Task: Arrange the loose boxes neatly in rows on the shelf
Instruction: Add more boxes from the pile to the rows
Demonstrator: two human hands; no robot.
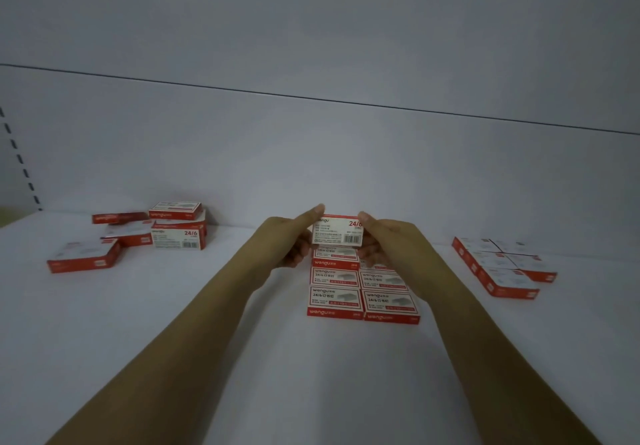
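Note:
A small red-and-white staple box [337, 230] is held upright between both hands, barcode side facing me. My left hand [294, 237] grips its left end, and my right hand [384, 240] pinches its right end. It hovers just above the back of a tidy block of flat boxes [362, 292] laid in two columns at the middle of the white shelf [242, 358]. A loose jumble of several boxes [152, 230] lies at the back left, some stacked and tilted.
Another neat group of boxes [502, 266] lies at the right. The shelf's back panel [311, 167] rises right behind the boxes. A slotted upright [20, 164] runs along the far left edge.

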